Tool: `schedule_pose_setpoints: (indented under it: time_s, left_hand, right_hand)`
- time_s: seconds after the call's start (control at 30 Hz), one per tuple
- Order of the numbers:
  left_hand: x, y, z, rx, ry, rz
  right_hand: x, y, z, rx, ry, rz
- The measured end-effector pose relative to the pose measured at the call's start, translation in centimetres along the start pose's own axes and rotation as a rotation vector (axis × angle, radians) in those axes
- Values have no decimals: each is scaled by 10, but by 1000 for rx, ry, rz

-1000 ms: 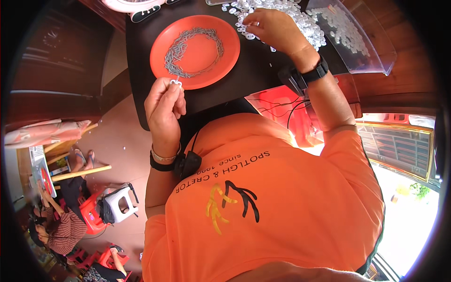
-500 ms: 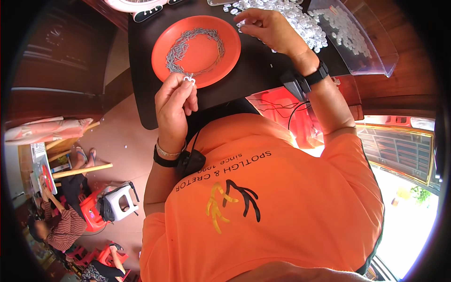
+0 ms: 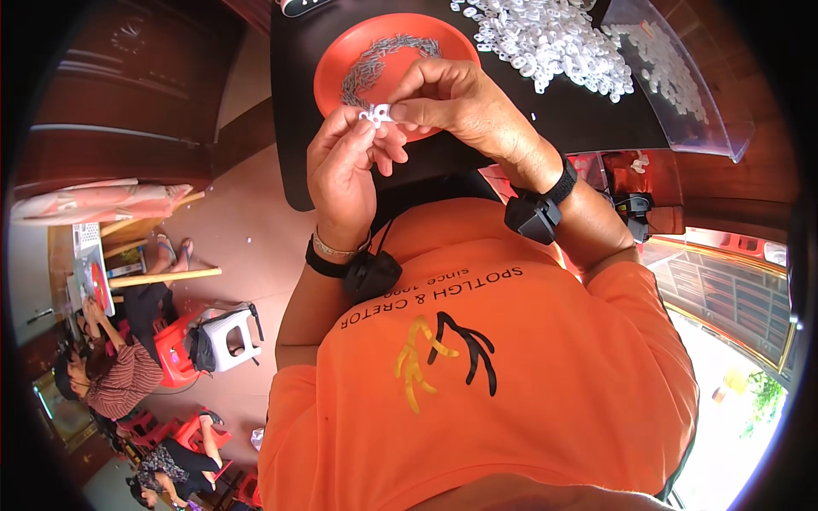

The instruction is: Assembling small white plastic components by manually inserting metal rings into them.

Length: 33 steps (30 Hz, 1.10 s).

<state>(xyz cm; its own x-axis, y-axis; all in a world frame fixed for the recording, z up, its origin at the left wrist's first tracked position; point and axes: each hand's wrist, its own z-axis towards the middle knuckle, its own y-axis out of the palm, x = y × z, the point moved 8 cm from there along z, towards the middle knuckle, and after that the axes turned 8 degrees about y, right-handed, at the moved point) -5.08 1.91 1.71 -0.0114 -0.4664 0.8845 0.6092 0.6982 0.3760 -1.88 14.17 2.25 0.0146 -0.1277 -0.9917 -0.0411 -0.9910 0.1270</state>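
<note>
While the left hand [image 3: 345, 175] and the right hand [image 3: 469, 106] meet, small white pieces [image 3: 377, 111] sit between their fingertips

The white pieces are tiny, rounded and holed, and they are held up above the near edge of a red plate [image 3: 462, 47]. They look like moulded plastic, so they are probably very light and stiff, hardly fragile, and perhaps a little slippery because they are smooth and small. The outer edges seem the best place to take hold, with fingertips only, leaving the holes uncovered. Whether the pieces are joined or simply side by side is too small to tell.

The left grip is closed in a pinch, thumb against forefinger, on the left end of the pieces; the other fingers curl loosely beneath. The right grip is also a narrow pinch, closed on the right end, with its palm toward the plate.

Inside the plate, slim grey pins [image 3: 366, 72] lie in a curved band. Beyond the right hand, a heap of similar white parts [image 3: 554, 47] spreads over the dark desk [image 3: 296, 162]. At the desk's right side, a clear tray [image 3: 720, 136] holds more. Each wrist wears a strapped black device [image 3: 372, 274]. Farther off to the left, a person in a striped top [image 3: 128, 379] sits near a white stool [image 3: 230, 356].
</note>
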Motion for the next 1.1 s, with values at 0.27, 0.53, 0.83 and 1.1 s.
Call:
schedule_pose_setpoints:
  time_s: [0.27, 0.53, 0.83, 1.1]
  left_hand:
    - [0, -13, -3, 94, -20, 219]
    - [-4, -11, -4, 73, -44, 209]
    - [-3, -9, -6, 69, -46, 257]
    - [-5, -8, -7, 79, -18, 244]
  right_hand:
    - [-3, -5, 4, 56, 50, 131]
    - [-2, 0, 1, 33, 1, 98]
    - [-8, 2, -5, 96, -97, -49]
    - [-2, 10, -4, 26, -92, -15]
